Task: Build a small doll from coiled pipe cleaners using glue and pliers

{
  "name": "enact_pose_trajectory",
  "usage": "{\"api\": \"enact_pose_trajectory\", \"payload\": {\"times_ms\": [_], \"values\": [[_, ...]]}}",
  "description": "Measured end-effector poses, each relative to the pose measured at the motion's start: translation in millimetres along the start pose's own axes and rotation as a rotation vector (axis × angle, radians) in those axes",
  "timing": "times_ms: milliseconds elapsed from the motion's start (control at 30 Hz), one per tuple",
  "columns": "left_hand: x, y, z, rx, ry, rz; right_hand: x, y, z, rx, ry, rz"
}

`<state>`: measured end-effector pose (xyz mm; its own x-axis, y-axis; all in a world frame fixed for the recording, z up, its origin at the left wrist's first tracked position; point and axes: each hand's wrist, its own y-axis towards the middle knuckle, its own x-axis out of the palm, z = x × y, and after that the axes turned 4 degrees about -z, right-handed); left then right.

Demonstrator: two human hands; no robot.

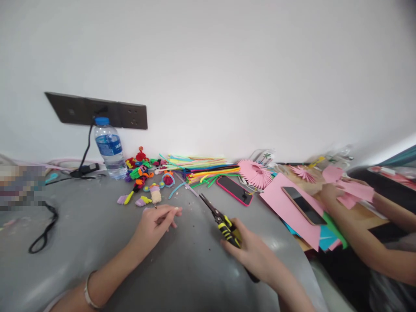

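Note:
My left hand rests on the grey table, its fingers pinched around a thin wire-like stem whose end pokes out toward small pipe-cleaner figures. My right hand grips black-and-yellow pliers, the closed jaws pointing up and left across the table. A pile of coloured pipe cleaners lies at the back by the wall.
A water bottle stands back left below a wall socket strip with a black cable. A pink-cased phone, pink paper flowers and pink sheets with a second phone lie right. Another person's hands hold pink paper.

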<state>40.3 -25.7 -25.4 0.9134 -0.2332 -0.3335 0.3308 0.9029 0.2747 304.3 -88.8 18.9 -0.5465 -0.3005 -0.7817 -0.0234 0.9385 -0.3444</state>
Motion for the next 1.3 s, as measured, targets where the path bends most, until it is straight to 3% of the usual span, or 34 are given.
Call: {"api": "enact_pose_trajectory", "payload": {"times_ms": [167, 300, 533, 633, 733, 833, 967, 1133, 1300], "values": [[-29.5, 8, 0, 0.316, 0.258, 0.262, -15, 35, 19, 0.100, -0.380, 0.210], [-47.9, 15, -4, 0.355, 0.362, 0.315, -5, 61, 24, 0.122, -0.468, 0.289], [-40.8, 15, -13, 0.407, 0.340, 0.230, 20, 86, 25, -0.027, -0.363, 0.522], [-38.2, 14, -20, 0.389, 0.348, 0.228, 30, 89, -4, -0.340, -0.201, 0.600], [-37.8, 14, -25, 0.365, 0.347, 0.236, 36, 85, -53, -0.740, 0.043, 0.396], [-38.9, 15, -26, 0.335, 0.315, 0.210, 37, 86, -98, -0.913, 0.301, 0.159], [-42.0, 15, -24, 0.250, 0.259, 0.159, 42, 105, -123, -0.947, 0.594, 0.033], [-44.8, 16, -21, 0.163, 0.176, 0.135, 53, 132, -122, -0.881, 0.893, -0.183], [-44.9, 17, -25, 0.126, 0.164, 0.124, 59, 138, -116, -0.845, 0.973, -0.198]]}}
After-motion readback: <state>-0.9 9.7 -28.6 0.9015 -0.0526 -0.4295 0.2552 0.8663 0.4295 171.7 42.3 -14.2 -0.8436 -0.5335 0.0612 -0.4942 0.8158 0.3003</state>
